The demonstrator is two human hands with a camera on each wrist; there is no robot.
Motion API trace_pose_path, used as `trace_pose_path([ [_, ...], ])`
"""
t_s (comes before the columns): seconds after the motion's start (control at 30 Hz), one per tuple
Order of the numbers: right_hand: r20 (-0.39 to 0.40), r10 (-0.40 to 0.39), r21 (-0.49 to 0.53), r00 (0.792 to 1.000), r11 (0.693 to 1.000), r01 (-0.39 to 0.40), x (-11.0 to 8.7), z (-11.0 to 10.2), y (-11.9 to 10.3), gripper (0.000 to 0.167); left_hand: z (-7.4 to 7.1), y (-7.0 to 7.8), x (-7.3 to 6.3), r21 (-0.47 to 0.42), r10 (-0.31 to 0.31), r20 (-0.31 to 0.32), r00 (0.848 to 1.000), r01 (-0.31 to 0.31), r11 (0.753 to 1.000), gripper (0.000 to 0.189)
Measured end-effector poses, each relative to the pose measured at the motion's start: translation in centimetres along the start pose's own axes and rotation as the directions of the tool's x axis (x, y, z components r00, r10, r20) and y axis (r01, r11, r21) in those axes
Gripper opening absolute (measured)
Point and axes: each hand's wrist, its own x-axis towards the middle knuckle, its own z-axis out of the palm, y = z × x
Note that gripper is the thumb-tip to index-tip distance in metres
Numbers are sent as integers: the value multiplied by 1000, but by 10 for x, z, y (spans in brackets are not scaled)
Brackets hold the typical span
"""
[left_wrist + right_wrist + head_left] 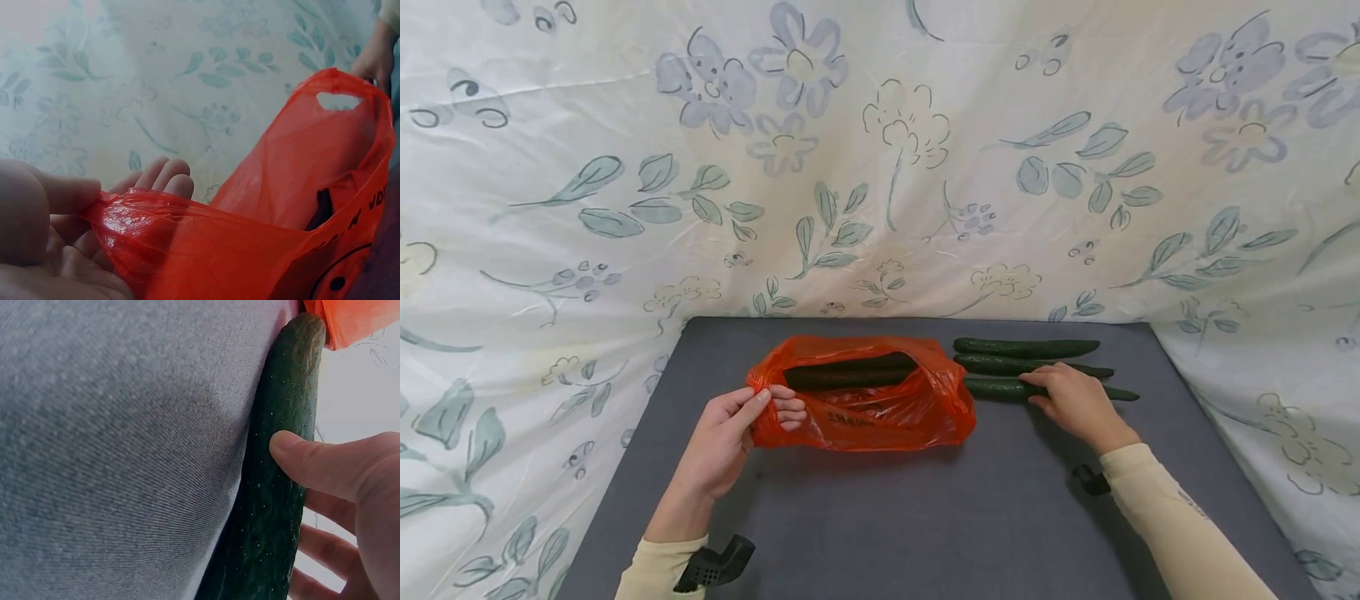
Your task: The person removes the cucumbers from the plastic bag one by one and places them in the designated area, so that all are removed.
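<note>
My left hand point(727, 433) pinches the left edge of a red plastic bag point(880, 433) between thumb and fingers. The bag lies on its side with its mouth held wide, and dark green cucumbers point(850, 377) show inside. To the right of the bag, my right hand point(1075, 406) grips the nearest of three cucumbers, its thumb on the near side and fingers on the far side. In the right wrist view this cucumber point(275, 456) points its rounded end at the bag. The left wrist view shows the bag's handle hole point(337, 101) on the far side.
Two more cucumbers point(1026, 348) lie side by side behind the gripped one. Everything rests on a dark grey cloth-covered table point(880, 517). A floral curtain point(880, 167) hangs behind the table and along its sides.
</note>
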Motion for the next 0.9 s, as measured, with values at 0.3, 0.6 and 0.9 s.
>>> trace_pose_path([
  [0.3, 8, -5, 14, 1000, 1000, 5, 2, 5, 2, 43, 1, -2, 0, -5, 2, -2, 1000, -2, 1000, 38],
  [0.6, 49, 11, 41, 999, 999, -13, 2, 7, 5, 45, 0, -3, 2, -3, 11, 18, 1000, -11, 1000, 42],
  [0.9, 67, 13, 74, 998, 997, -18, 5, 7, 5, 45, -1, -1, 4, -1, 9, 21, 1000, -9, 1000, 40],
])
